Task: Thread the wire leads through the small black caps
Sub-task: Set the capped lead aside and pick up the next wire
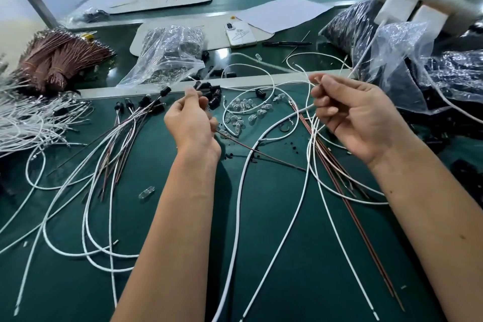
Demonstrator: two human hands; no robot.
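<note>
Over the green bench, my left hand (190, 119) has its fingers curled and pinches the end of a thin brown wire lead (261, 153) that runs down to the right. Just beyond its fingertips lies a heap of small black caps (213, 95). My right hand (350, 115) is raised to the right and pinches a white wire lead (264, 138) near its tip. Finished leads with black caps on their ends (146, 102) fan out to the left. Small clear glass bulbs (243, 112) are scattered between the hands.
Bundles of brown wires (57, 60) and white wires (26, 117) lie at the left. A clear bag of parts (167, 57) sits behind the caps. Black-filled plastic bags (418, 60) crowd the right. A phone (239, 34) and papers lie farther back.
</note>
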